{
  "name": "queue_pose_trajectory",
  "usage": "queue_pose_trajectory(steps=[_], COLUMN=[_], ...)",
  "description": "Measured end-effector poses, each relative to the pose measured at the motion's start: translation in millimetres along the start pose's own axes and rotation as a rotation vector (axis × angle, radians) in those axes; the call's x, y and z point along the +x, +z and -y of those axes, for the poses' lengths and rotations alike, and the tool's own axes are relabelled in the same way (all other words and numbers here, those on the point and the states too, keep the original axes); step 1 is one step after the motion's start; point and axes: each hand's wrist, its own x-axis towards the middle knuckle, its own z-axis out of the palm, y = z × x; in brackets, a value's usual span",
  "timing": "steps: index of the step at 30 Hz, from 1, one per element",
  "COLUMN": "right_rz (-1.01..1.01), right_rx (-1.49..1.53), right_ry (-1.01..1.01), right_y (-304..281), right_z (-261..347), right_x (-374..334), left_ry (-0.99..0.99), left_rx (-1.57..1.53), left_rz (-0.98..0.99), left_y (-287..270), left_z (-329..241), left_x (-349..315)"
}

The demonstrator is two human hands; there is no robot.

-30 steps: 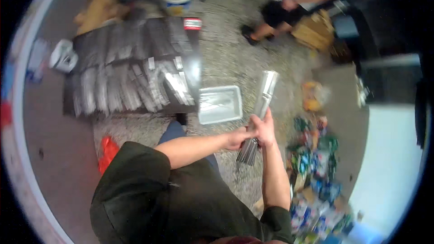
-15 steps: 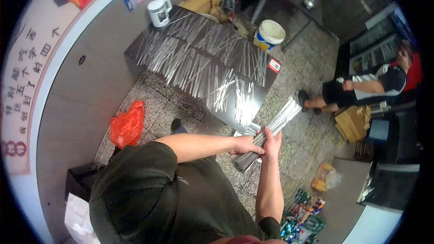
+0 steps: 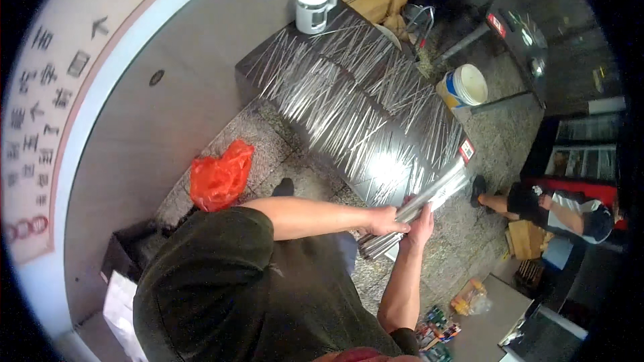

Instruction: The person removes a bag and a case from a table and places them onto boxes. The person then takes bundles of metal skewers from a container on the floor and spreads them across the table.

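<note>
1. gripping a bundle of thin metal sticks [image 3: 433,190], the left hand [image 3: 388,220] has its fingers curled closed around the lower part, off the near right corner of the table [image 3: 253,66].
2. the right hand [image 3: 421,226] is closed around the same bundle from the other side, just beside the left; neither one is spread open.
3. the bundle slants, its lower end toward the person and its upper end reaching past the table's near right corner; whether it touches the surface, i cannot tell.
4. many loose metal sticks [image 3: 335,114] lie across the table in two rough rows, some crossing one another.
5. a white jug [image 3: 314,13] stands at the table's far left corner, and a red-and-white label [image 3: 466,150] sits at its right corner.
6. a red plastic bag [image 3: 221,174] lies on the floor left of the table's near side.
7. a white bucket [image 3: 466,87] with a blue and yellow band stands beyond the table's far right edge.
8. another person [image 3: 567,214] is well to the right of the table.
</note>
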Motion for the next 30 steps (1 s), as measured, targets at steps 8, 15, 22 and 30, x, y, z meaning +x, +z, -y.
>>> queue_pose_trajectory(steps=[8, 15, 22, 30], right_rz=[0.065, 0.101, 0.138, 0.006], right_rx=[0.039, 0.072, -0.020, -0.026], right_ry=[0.110, 0.194, 0.235, 0.257], right_y=[127, 240, 324, 425], right_z=[-23, -48, -81, -119], right_x=[125, 244, 333, 378], left_ry=[-0.203, -0.168, -0.256, -0.123], left_rx=[-0.017, -0.258, -0.156, -0.360], left_rz=[-0.207, -0.531, -0.641, -0.573], left_y=[-149, -285, -399, -528], left_z=[-10, -9, -28, 9], left_x=[48, 98, 132, 142])
